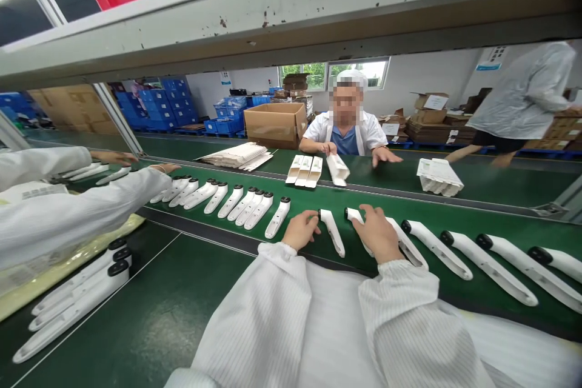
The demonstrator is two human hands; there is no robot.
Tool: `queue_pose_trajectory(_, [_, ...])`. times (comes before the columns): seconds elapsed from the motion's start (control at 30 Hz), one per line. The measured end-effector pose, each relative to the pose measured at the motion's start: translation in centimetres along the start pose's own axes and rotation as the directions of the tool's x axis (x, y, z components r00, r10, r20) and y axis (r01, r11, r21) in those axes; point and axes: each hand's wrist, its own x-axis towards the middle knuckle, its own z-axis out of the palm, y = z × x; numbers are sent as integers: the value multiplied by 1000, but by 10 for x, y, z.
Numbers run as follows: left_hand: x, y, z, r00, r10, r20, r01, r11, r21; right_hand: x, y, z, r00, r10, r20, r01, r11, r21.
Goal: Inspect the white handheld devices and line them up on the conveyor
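White piece between the hands (pixel 333 233): lies on the green worktop (pixel 302 199), black end toward the far side, body slanting back toward the wearer.
Left hand (pixel 301 230): fingers loosely curved, the grip unclosed, fingertips right by the black end of that piece; whether they touch it is too close to call.
Right hand (pixel 378 233): fingers spread and bent over the next piece (pixel 352 214), hiding much of its body; the grip is masked by the hand itself, so holding or merely touching cannot be made out.
Right row (pixel 439 248): more white pieces with black ends, lying slanted and apart, running to the edge of view.
Left row (pixel 277 218): similar pieces, mostly closer together, black ends also on the far side.
Step in hand: by the look of it, setting or straightening single pieces along the row, one per hand.
Next move: seems to call for a light pinch near the black end, and care that the right hand does not nudge the piece just beyond it.
Co-worker opposite (pixel 344 136): one hand at a white carton (pixel 337 168), three cartons (pixel 304 170) side by side nearby.
Neighbour's sleeve (pixel 86 212): reaches in from the left, toward the far end of the left row.
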Motion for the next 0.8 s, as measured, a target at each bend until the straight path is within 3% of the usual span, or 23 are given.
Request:
queue_pose_trajectory(0.1, [3, -5, -23, 980, -35, -195, 45, 998, 46, -5, -12, -1, 987, -140, -83, 148, 985, 90])
queue_pose_trajectory(0.17, [2, -9, -36, 944, -34, -327, 104, 975, 198, -13, -25, 4, 956, -279, -88, 290, 947, 141])
queue_pose_trajectory(0.23, [0, -13, -45, 905, -42, -422, 222, 895, 387, -27, -42, 15, 897, -440, -37, 439, 880, 183])
queue_pose_trajectory(0.33, [-2, -15, -47, 914, -141, -379, 355, 731, 583, -49, -64, 33, 762, -618, 191, 587, 785, 198])
queue_pose_trajectory(0.43, [-4, -11, -38, 959, -178, -221, 281, 693, 664, -57, -72, 46, 720, -625, 301, 614, 776, 142])
queue_pose_trajectory(0.53, [-4, -4, -23, 978, -153, -141, 208, 715, 668, -49, -65, 49, 754, -581, 306, 550, 813, 190])
queue_pose_trajectory(0.67, [-4, 0, -8, 997, -58, -56, 80, 785, 615, -32, -51, 47, 889, -404, 215, 384, 914, 132])
queue_pose_trajectory(0.73, [-3, -1, -7, 1000, 13, -4, -9, 835, 550, -27, -46, 49, 929, -336, 157, 326, 941, 86])
queue_pose_trajectory(0.8, [-3, -3, -12, 996, 58, -72, -9, 839, 544, -23, -44, 52, 942, -310, 129, 307, 951, 44])
